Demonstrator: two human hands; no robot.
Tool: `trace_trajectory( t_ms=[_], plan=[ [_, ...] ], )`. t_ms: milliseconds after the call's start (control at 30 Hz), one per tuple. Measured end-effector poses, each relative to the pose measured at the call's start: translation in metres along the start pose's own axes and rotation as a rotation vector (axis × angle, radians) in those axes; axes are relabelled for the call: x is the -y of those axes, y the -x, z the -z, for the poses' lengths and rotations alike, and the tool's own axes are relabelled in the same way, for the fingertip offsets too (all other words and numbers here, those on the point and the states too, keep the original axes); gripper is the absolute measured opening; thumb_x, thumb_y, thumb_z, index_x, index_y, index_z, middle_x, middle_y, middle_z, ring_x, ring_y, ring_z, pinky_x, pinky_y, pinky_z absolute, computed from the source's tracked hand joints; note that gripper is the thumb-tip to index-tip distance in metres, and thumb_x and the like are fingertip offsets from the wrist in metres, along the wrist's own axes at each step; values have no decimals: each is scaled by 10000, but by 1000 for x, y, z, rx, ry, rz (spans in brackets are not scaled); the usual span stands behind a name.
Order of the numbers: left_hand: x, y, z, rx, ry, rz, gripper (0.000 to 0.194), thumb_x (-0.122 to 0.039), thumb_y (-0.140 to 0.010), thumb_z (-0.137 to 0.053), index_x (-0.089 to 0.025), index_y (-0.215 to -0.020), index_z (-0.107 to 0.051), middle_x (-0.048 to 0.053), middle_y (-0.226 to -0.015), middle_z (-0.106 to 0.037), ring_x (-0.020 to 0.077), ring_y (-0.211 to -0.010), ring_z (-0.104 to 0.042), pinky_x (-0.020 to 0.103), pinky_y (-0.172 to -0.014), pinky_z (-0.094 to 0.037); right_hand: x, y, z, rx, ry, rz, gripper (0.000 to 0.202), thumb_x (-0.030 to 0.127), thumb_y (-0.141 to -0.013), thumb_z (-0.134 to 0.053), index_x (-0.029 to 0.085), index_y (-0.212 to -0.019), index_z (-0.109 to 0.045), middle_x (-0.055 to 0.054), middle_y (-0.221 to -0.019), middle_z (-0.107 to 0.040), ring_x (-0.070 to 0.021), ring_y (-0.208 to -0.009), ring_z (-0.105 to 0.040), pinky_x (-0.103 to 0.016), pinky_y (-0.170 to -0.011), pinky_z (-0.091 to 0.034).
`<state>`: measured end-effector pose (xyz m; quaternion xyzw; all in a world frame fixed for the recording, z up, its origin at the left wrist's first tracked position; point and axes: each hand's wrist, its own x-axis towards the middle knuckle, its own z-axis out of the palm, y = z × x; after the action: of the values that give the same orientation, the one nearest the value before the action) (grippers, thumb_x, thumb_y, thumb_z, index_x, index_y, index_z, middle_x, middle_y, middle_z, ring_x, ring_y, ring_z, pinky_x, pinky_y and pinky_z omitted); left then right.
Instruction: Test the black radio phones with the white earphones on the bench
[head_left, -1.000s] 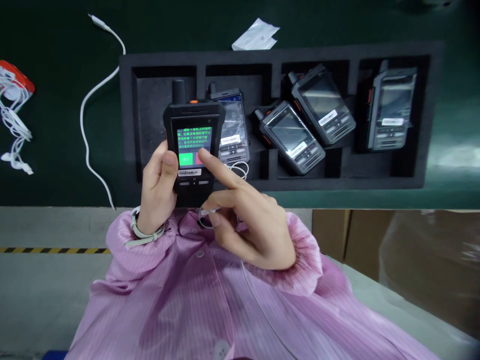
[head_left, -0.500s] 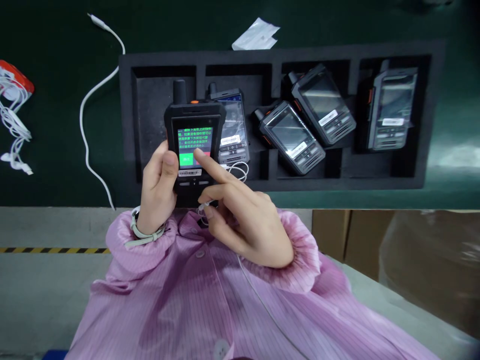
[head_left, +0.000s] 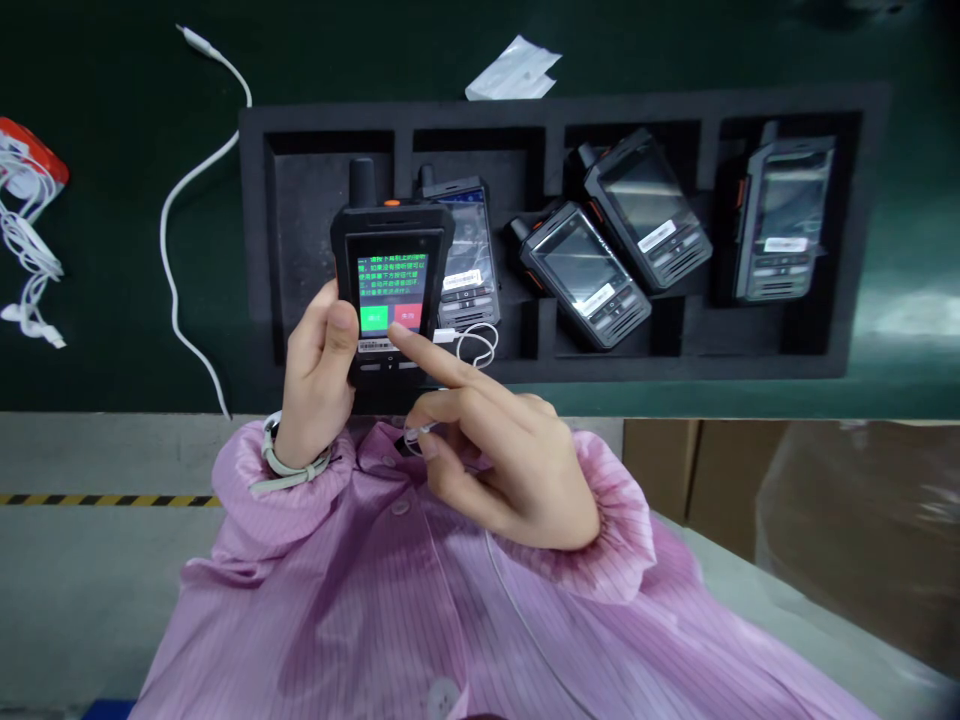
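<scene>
Black handheld radio [head_left: 390, 275] with lit green-text screen sits gripped in left hand [head_left: 319, 385]; right hand's [head_left: 510, 465] forefinger has slid below the red button, pinching a thin white cable [head_left: 416, 430].

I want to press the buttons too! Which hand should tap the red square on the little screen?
Probably the right hand. Its pointing finger sticks out just below the red square, though a thin white wire is pinched in its other fingers. The left hand is wrapped around the handset, holding it up.
</scene>
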<state>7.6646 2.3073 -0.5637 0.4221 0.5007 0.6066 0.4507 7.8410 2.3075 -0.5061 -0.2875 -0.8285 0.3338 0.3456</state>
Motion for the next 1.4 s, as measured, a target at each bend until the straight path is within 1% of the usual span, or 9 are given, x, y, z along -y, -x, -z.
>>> trace_trajectory(
  t_ms=[333,567,667,800,900,1033,1233,1300,1400],
  plan=[
    [6,-1,3,27,-85,-81,485,-631,-985,-456,-276,-1231,-678,58,-1211,-728,271,-1298,-646,384,-1053,-562,2,-1,-3,51,89,21,119,80,-930,-508,155,-937,-600,-210,-1459,-607,-131,-742,-756,-223,-453,-470],
    [5,-1,3,27,-70,-63,508,-653,-976,-448,-279,-1234,-676,60,-1222,-728,270,-1301,-643,384,-1060,-555,3,-3,-1,62,111,-3,131,92,-941,-485,175,-946,-586,-198,-1485,-589,-134,-774,-753,-232,-453,-480],
    [4,-1,3,31,-55,-44,500,-650,-977,-449,-283,-1229,-677,58,-1232,-727,269,-1297,-647,381,-1056,-559,2,-3,2,37,93,-20,142,88,-939,-491,189,-955,-590,-172,-1476,-606,-152,-835,-763,-239,-499,-531],
    [6,-1,3,34,-37,-42,457,-608,-999,-450,-279,-1222,-675,54,-1261,-716,276,-1301,-646,395,-1042,-574,-1,0,5,-141,-44,39,145,79,-905,-542,191,-970,-609,-133,-1203,-744,-202,-962,-755,-294,-684,-625],
    [8,-2,3,37,-30,-68,422,-581,-1012,-450,-287,-1216,-675,45,-1255,-715,276,-1301,-646,408,-1046,-575,-5,4,6,-246,-209,50,141,73,-885,-569,185,-960,-613,-95,-986,-753,-181,-847,-743,-283,-645,-611],
    [10,-3,4,46,-36,-80,407,-562,-1024,-439,-285,-1207,-675,39,-1248,-720,266,-1300,-649,400,-1048,-578,-10,10,6,-218,-393,-4,159,42,-877,-575,172,-962,-612,-49,-854,-726,-149,-710,-725,-247,-562,-576],
    [10,-3,5,64,-14,-79,398,-546,-1028,-439,-278,-1219,-663,38,-1269,-720,261,-1333,-629,377,-1030,-587,-9,8,3,-176,-251,-5,181,30,-861,-548,184,-945,-594,-33,-803,-707,-153,-673,-712,-263,-575,-594],
    [10,-3,4,65,-5,-77,391,-538,-1031,-438,-277,-1213,-665,37,-1275,-721,256,-1340,-624,367,-1028,-586,-7,6,3,-159,-200,-6,212,33,-875,-550,191,-1008,-598,-35,-828,-718,-147,-682,-711,-258,-596,-597],
    [10,-3,4,71,-4,-80,389,-538,-1029,-443,-274,-1209,-665,37,-1287,-718,249,-1333,-627,357,-1031,-581,-2,2,4,-112,-78,-58,366,40,-907,-525,216,-1222,-584,-15,-844,-719,-140,-706,-694,-257,-645,-599]
  ],
)
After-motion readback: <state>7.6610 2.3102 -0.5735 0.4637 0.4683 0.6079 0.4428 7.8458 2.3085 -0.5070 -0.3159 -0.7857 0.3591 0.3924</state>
